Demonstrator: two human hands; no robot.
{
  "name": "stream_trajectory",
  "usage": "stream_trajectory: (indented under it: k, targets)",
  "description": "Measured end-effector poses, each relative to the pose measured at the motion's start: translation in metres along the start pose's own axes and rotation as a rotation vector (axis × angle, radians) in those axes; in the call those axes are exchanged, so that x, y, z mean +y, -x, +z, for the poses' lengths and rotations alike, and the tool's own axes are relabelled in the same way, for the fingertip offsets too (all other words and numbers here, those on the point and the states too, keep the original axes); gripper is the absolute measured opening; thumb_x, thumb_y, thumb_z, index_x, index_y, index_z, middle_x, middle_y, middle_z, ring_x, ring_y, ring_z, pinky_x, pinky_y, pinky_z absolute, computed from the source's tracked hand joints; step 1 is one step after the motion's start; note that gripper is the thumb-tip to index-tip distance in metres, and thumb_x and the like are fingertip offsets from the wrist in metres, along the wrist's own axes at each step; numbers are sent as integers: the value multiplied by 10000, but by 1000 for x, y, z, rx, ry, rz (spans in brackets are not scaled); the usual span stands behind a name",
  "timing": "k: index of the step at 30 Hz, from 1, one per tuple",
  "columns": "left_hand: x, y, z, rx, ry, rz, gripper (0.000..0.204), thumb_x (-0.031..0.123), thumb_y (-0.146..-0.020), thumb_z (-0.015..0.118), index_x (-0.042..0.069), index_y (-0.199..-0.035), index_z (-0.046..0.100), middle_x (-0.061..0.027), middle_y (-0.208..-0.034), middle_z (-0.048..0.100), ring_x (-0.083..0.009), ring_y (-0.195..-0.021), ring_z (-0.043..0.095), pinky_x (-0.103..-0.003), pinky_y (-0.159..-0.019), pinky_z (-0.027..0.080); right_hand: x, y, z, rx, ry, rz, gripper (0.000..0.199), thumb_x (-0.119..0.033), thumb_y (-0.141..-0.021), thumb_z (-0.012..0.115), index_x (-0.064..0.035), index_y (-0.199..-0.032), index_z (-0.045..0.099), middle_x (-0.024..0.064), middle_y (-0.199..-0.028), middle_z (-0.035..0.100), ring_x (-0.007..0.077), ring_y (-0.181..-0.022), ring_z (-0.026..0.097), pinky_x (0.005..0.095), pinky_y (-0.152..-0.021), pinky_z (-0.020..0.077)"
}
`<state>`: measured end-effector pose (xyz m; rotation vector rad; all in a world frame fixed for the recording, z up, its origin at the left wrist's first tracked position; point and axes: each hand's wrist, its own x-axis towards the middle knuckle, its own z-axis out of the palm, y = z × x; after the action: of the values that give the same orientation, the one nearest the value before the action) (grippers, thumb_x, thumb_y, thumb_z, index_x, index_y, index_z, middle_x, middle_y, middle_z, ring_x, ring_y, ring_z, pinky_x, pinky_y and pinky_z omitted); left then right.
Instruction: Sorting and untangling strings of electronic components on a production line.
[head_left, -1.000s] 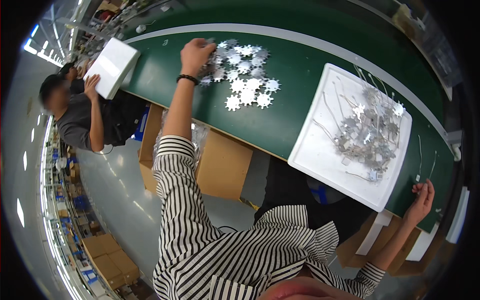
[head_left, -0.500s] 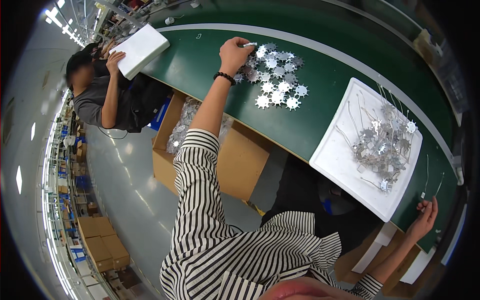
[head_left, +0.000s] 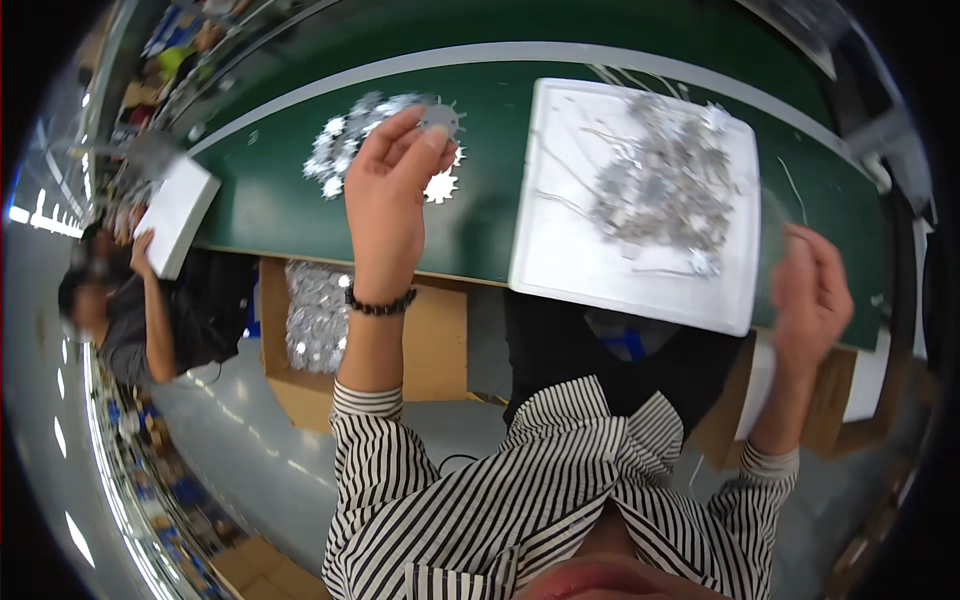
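From the head camera I see my left hand has come away from the heap of toothed plates on the tabletop, pinching one silvery toothed plate between thumb and fingers, so I judge one piece is picked out. My right hand has risen beside the white tray; only one thin lead shows clearly beyond it, where two lay. Motion blur smears that hand: its fingers look curled, but I cannot tell whether they grip a lead. My left hand partly covers the heap, and the tray's tangled parts blur together.
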<state>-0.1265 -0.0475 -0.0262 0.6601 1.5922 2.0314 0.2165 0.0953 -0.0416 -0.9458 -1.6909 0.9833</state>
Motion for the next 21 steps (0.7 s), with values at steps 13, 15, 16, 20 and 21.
stream_trajectory:
  k: [13, 15, 16, 20, 21]
  targets:
    - [-1, 60, 51, -206, -118, 72, 446, -69, -854, 719, -65, -1292, 632, -144, -1084, 686, -177, -974, 658, -246, -859, 562, -50, 13, 99, -161, 159, -633, 213, 86, -758, 732, 5, -956, 726, 1, -667, 631, 96, -477, 418, 240, -463, 356]
    - [1, 62, 49, -202, -168, 99, 442, -68, -854, 717, -66, -1289, 635, -141, -1081, 683, -167, -959, 648, -240, -848, 561, -50, 14, 102, -161, 219, -698, 222, 86, -750, 736, 5, -957, 725, 2, -663, 615, 103, -486, 425, 245, -469, 361]
    - [1, 63, 48, -201, -192, 112, 440, -67, -854, 715, -66, -1287, 637, -139, -1079, 682, -163, -952, 643, -237, -842, 561, -50, 14, 102, -160, 250, -729, 226, 86, -747, 738, 5, -957, 724, 3, -661, 608, 107, -490, 428, 247, -472, 363]
    - [4, 64, 46, -194, -262, 147, 435, -64, -849, 713, -65, -1278, 645, -133, -1071, 676, -149, -917, 628, -229, -819, 558, -50, 15, 103, -185, 326, -809, 243, 83, -736, 745, 7, -966, 721, 7, -660, 586, 119, -504, 437, 252, -479, 369]
    - [5, 64, 45, -192, -285, 157, 433, -63, -847, 712, -65, -1275, 648, -130, -1069, 674, -145, -904, 623, -226, -811, 557, -49, 16, 103, -198, 350, -832, 250, 82, -733, 747, 8, -970, 719, 8, -661, 579, 122, -508, 440, 254, -481, 371]
